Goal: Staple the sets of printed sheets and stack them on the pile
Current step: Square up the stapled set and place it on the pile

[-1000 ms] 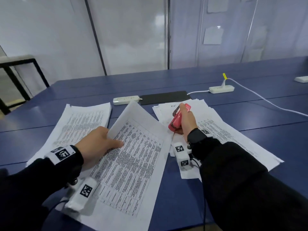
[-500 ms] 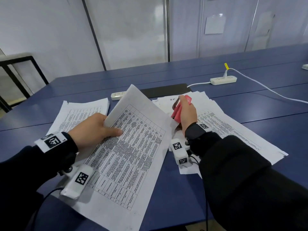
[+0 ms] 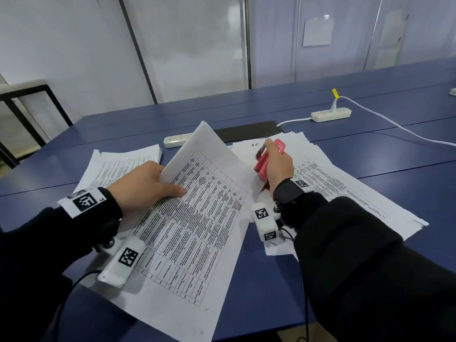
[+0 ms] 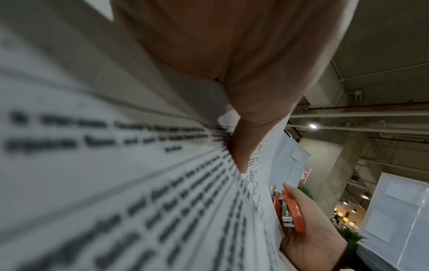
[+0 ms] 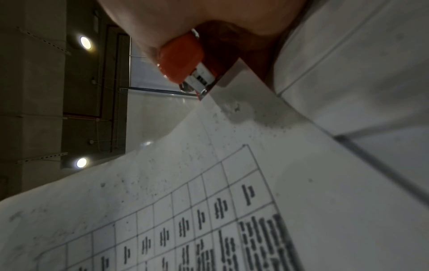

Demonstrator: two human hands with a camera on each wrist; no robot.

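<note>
The left hand (image 3: pixel 142 187) pinches the near set of printed sheets (image 3: pixel 187 233), thumb on top, fingers curled under its raised left edge; its long axis runs from the near edge away and slightly right. Just right of that grip, the right hand (image 3: pixel 277 166) clasps the red stapler (image 3: pixel 265 161), nose toward the set's far-right corner. Farther left lies the pile (image 3: pixel 118 166); loose sheets (image 3: pixel 345 188) spread beneath the right wrist.

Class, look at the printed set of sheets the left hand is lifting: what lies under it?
Under the lifted printed set: blue table and the edge of the left paper pile. Anything beneath its middle is covered.
</note>
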